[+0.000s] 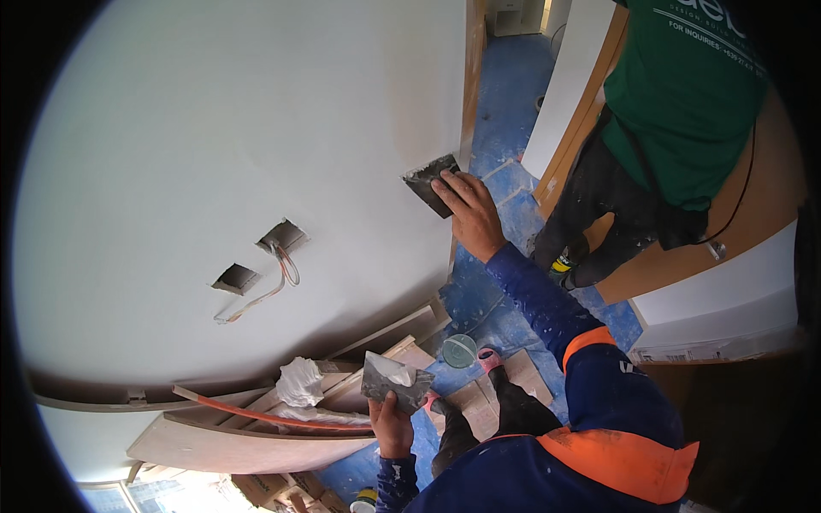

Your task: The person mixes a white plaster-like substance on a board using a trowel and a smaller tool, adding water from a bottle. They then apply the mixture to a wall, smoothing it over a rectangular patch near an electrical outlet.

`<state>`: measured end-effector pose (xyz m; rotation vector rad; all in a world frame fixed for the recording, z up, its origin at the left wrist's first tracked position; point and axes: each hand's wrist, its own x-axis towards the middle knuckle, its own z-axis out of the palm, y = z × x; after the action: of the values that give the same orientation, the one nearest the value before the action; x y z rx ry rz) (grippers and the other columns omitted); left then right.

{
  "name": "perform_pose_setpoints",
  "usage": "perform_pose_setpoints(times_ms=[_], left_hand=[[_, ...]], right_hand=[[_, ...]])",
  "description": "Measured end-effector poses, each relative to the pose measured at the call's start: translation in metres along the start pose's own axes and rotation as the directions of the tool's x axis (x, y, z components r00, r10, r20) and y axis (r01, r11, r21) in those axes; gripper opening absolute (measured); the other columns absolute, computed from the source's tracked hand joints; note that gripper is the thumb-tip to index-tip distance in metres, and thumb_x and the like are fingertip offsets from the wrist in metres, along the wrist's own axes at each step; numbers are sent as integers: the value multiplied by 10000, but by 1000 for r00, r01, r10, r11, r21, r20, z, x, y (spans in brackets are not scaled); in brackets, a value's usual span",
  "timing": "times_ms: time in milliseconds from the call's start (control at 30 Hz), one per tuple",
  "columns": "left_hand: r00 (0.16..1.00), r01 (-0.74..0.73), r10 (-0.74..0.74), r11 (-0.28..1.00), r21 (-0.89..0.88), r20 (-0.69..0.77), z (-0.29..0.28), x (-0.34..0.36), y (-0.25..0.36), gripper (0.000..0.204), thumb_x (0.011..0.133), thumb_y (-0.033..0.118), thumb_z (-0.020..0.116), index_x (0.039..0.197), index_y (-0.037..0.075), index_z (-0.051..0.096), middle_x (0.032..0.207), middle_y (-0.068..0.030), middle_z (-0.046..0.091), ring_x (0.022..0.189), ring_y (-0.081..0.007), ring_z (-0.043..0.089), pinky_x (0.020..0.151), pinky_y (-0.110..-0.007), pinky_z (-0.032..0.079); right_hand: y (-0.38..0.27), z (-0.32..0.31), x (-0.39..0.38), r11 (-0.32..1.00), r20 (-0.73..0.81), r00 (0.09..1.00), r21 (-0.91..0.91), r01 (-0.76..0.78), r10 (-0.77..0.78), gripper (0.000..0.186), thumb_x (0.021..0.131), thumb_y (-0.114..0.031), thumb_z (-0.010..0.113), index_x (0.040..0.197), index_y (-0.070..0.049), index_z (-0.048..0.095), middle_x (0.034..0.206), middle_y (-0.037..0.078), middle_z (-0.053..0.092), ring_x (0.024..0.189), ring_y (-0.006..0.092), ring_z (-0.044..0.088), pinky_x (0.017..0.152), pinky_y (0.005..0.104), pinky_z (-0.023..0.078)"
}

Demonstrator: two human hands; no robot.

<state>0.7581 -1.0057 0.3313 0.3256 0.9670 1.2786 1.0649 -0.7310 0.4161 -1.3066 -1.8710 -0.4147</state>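
Note:
My right hand (pixel 473 212) presses a dark, flat putty knife (pixel 425 185) against the white wall (pixel 359 111), close to its right edge. The fingers lie over the back of the blade. Lower down, my left hand (pixel 393 426) grips a grey square plate (pixel 374 382) from below. White putty (pixel 400 374) sits on top of that plate. To the left of my right hand, the wall has two square cut-outs, and loose wires (pixel 284 272) hang from one opening (pixel 284 233).
Boards and a trough-like wooden piece (pixel 231 443) lie along the wall's foot. A bucket (pixel 459 350) stands by my feet on the blue floor covering (pixel 505 103). At the right, another person in a green shirt (pixel 684 111) stands beside a wooden door panel (pixel 761 205).

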Motion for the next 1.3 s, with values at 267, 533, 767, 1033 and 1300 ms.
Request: perform_pose_setpoints(times_ms=[267,533,767,1033,1300], left_hand=[[996,16,-9,996,-82,85,25,-4,15,515,985,-15,473,1488,49,383,1383,-154,555,1240,-322,590,1000,-505,545],[996,16,-10,997,-71,88,10,-10,10,508,995,14,474,1491,68,379,1391,-149,548,1242,-328,588,975,-505,547],[1000,3,-3,999,-42,7,-12,-16,10,489,1013,36,443,1492,104,374,1380,-161,555,1185,-347,629,833,-522,615],[998,39,-38,999,3,-51,-17,-24,27,460,1016,50,456,1467,111,391,1378,-152,558,1177,-346,631,853,-575,592],[999,36,-35,999,34,-13,-2,-16,25,492,1006,38,463,1486,103,373,1396,-159,541,1210,-368,603,846,-574,594]], right_hand=[[-34,-106,112,992,-289,949,-45,120,-128,601,794,134,606,1326,-137,669,1308,73,631,1185,299,577,1035,425,498],[-39,-134,224,941,-491,805,-223,254,-333,647,795,141,507,1373,-134,603,1338,108,609,1195,352,574,1051,458,492],[-26,-83,180,978,-434,877,-114,175,-207,707,738,159,568,1344,-189,669,1322,60,628,1211,312,562,1060,424,491],[-23,-9,49,999,-142,989,1,-41,41,673,779,134,619,1375,-178,635,1383,77,564,1276,317,514,1089,420,483],[-9,13,-14,992,-13,995,79,-94,95,568,818,125,592,1319,-133,662,1385,96,570,1306,324,502,1136,452,430]])
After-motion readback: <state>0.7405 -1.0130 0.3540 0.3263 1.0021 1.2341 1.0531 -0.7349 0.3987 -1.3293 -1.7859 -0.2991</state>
